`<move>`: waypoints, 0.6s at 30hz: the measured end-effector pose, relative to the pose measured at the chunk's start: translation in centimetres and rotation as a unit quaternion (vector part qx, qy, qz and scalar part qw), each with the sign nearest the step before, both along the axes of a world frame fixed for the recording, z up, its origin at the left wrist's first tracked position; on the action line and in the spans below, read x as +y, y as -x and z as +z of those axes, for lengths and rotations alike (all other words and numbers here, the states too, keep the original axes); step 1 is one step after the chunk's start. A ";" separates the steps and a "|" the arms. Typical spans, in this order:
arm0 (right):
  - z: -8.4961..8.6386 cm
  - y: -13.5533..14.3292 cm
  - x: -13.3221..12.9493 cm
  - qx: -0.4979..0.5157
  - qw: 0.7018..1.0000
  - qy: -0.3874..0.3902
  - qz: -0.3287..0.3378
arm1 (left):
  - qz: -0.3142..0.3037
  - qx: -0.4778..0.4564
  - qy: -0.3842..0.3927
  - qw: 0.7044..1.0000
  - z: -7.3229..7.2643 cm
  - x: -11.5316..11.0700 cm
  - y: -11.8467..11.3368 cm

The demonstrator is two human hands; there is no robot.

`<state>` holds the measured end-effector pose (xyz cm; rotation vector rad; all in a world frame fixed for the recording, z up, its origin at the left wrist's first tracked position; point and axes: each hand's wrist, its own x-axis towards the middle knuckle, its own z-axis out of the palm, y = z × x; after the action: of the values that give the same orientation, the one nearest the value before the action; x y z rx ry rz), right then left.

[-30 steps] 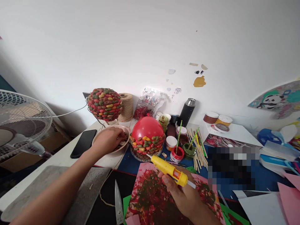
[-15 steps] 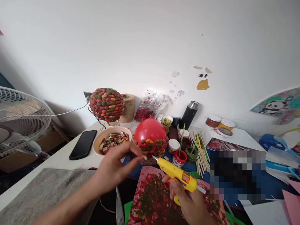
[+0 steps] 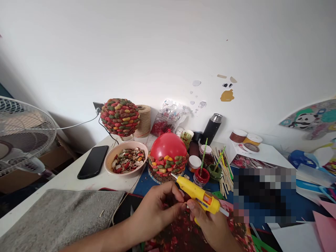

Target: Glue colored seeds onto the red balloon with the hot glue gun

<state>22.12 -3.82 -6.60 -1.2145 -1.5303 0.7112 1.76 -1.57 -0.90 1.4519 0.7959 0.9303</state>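
My right hand (image 3: 210, 220) grips a yellow hot glue gun (image 3: 198, 194) whose nozzle points up and left, with a clear glue stick jutting from its back. My left hand (image 3: 162, 206) is closed in a pinch beside the right thumb. A tiny pale piece (image 3: 187, 205), perhaps a bit of shell, shows between the fingertips of both hands. Just beyond the nozzle stands a red balloon (image 3: 169, 146), its lower part ringed with red, green, yellow and brown shell pieces (image 3: 168, 164). A pink bowl (image 3: 107, 163) with mixed coloured shells is to its left.
Behind the bowl stands a shell-covered ball (image 3: 120, 117) near a twine spool (image 3: 145, 120). Open paint jars (image 3: 201, 177), wooden sticks (image 3: 225, 175) and a black flask (image 3: 211, 129) are at right. A phone (image 3: 93, 162), grey cloth (image 3: 63, 217) and fan (image 3: 26, 140) lie left.
My left hand has moved right and down, away from the balloon's base to my right thumb. The glue gun has hardly moved. The shell ring on the balloon is now uncovered.
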 end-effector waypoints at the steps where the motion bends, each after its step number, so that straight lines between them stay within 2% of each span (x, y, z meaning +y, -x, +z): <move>1: 0.4 0.0 0.1 -0.003 1.000 -0.012 0.006 | -0.016 -0.023 0.052 0.998 -0.2 0.1 -0.1; 4: 1.8 0.1 0.5 -0.024 0.999 -0.034 0.032 | -0.067 -0.079 0.176 0.979 -0.6 0.5 0.0; 8: 3.0 0.4 0.8 -0.066 0.993 -0.078 0.050 | -0.116 -0.115 0.249 0.955 -0.9 1.1 0.4; 11: 2.9 0.6 0.9 -0.078 0.990 -0.090 0.070 | -0.139 -0.127 0.276 0.942 -1.0 1.3 0.8; 14: 2.7 0.7 0.9 -0.065 0.993 -0.054 0.087 | -0.155 -0.123 0.284 0.938 -1.0 1.3 1.1; 18: 2.6 0.8 0.8 -0.052 0.995 -0.013 0.085 | -0.145 -0.128 0.287 0.938 -0.9 1.1 1.1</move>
<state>21.28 -3.05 -4.01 -1.1265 -1.7404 0.7466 0.67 -0.43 -1.77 0.8820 0.5723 0.5753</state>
